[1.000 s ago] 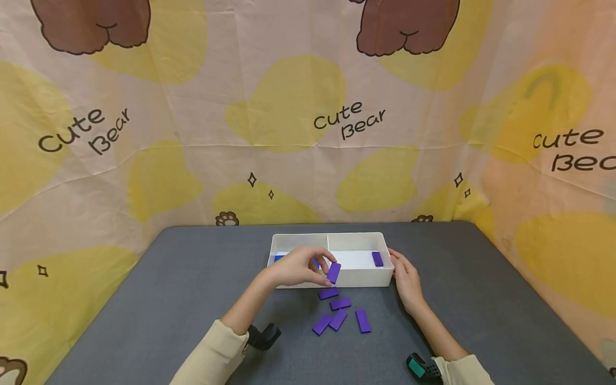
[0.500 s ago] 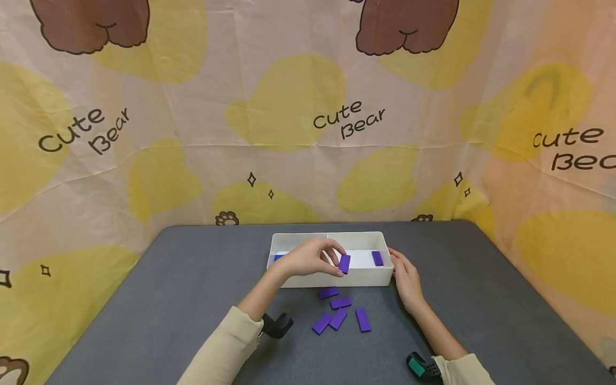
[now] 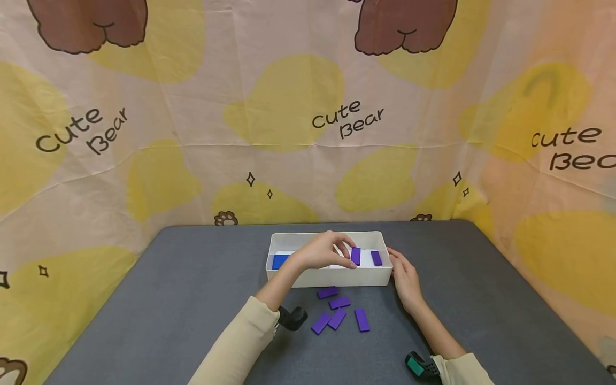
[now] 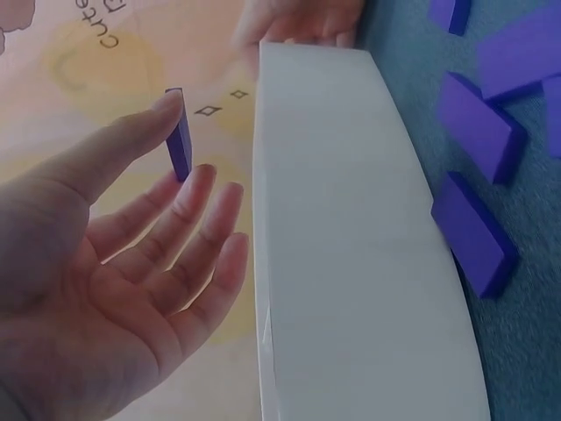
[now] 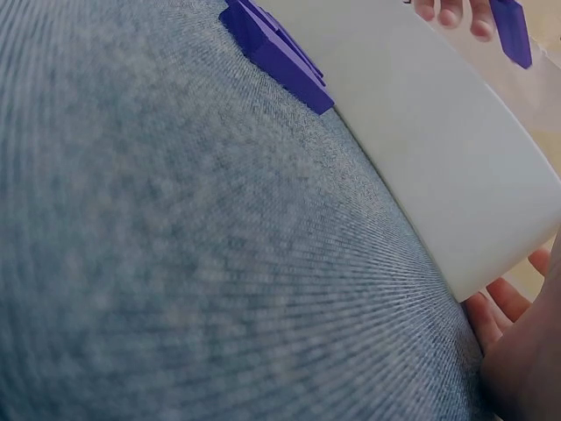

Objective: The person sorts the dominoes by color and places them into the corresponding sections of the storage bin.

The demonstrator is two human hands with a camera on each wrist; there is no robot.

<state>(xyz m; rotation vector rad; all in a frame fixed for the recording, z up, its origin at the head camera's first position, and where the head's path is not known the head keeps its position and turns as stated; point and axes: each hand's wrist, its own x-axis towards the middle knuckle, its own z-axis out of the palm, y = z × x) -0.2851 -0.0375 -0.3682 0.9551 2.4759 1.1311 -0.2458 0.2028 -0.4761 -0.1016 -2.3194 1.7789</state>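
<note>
My left hand (image 3: pixel 320 251) pinches a purple domino-like block (image 3: pixel 355 256) between thumb and fingertips, over the right compartment of a white two-part box (image 3: pixel 337 277). In the left wrist view this block (image 4: pixel 179 145) is held on end, edge toward the camera. Another purple block (image 3: pixel 376 258) lies inside the box near its right end. Something blue and flat (image 3: pixel 280 261) shows in the left compartment, partly hidden by my left hand. My right hand (image 3: pixel 406 280) rests against the box's right end with its fingers extended along the wall; the right wrist view shows fingers (image 5: pixel 508 303) touching the corner.
Several loose purple blocks (image 3: pixel 362 320) lie on the grey table (image 3: pixel 202 299) in front of the box, two of them touching. A patterned cloth (image 3: pixel 289 117) hangs behind the table. Both wrists wear dark devices (image 3: pixel 292 319).
My left hand has carried the purple block up and to the right, from the box's front wall to over the right compartment. The right hand and the box stay put.
</note>
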